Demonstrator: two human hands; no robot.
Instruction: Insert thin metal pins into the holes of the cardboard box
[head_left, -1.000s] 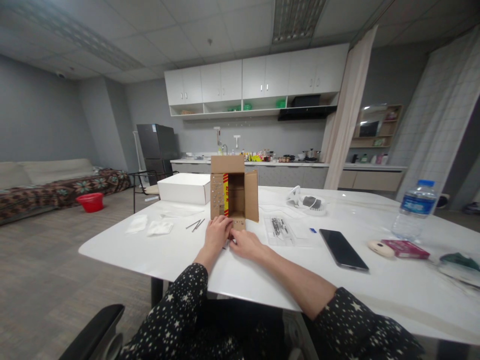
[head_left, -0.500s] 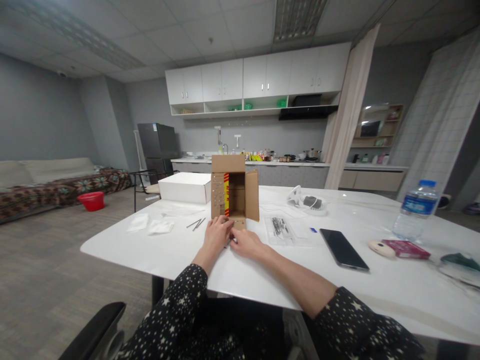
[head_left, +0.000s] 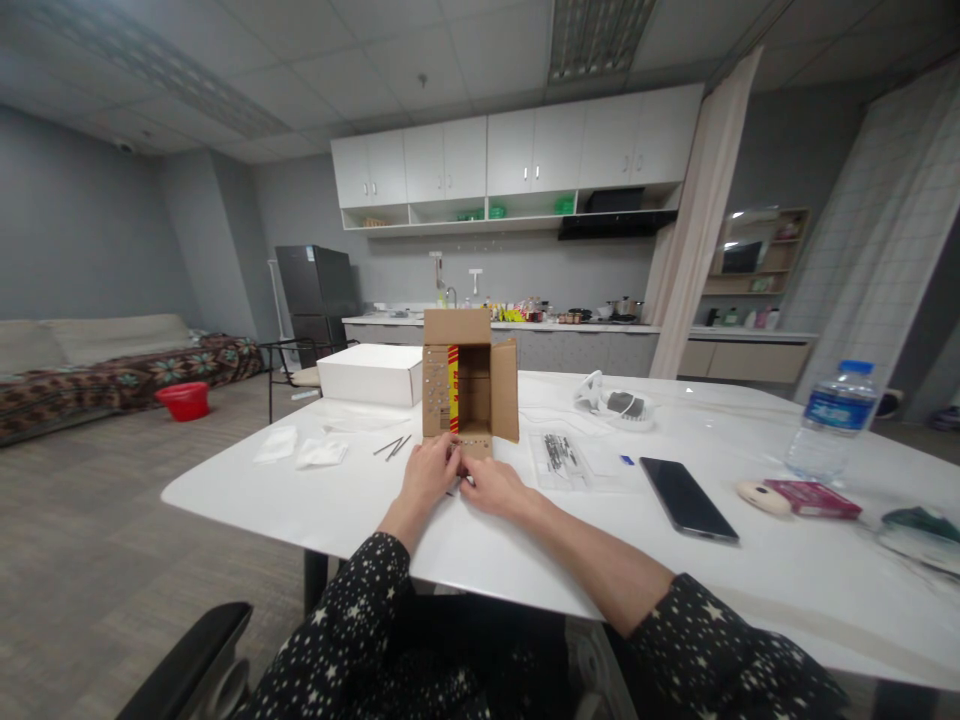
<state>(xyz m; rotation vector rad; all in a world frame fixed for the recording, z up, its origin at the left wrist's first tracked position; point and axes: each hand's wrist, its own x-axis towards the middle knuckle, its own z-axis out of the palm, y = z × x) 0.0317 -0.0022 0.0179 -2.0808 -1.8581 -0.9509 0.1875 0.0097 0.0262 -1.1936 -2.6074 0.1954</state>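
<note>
An open cardboard box (head_left: 457,325) stands on the white table (head_left: 277,490), its opening towards me and its flaps spread. Small shiny bits dot its left flap and the front flap (head_left: 477,446). Just at that front flap, my left hand (head_left: 430,470) is closed, fingers bent inward. Close beside it, my right hand (head_left: 491,484) is closed too, its fingertips almost meeting the left ones. What the fingers hold is hidden; a thin dark tip shows below them. To the left lie a few thin metal rods (head_left: 397,447).
A white box (head_left: 369,375) and folded tissues (head_left: 321,454) are on the left. Rightward lie a clear case of small dark pieces (head_left: 561,456), a phone (head_left: 688,498), a maroon packet (head_left: 814,498), a white corded device (head_left: 615,402) and a water bottle (head_left: 832,415).
My left hand has shifted slightly left and down, uncovering more of the front flap and its small bits. My right hand stays almost still.
</note>
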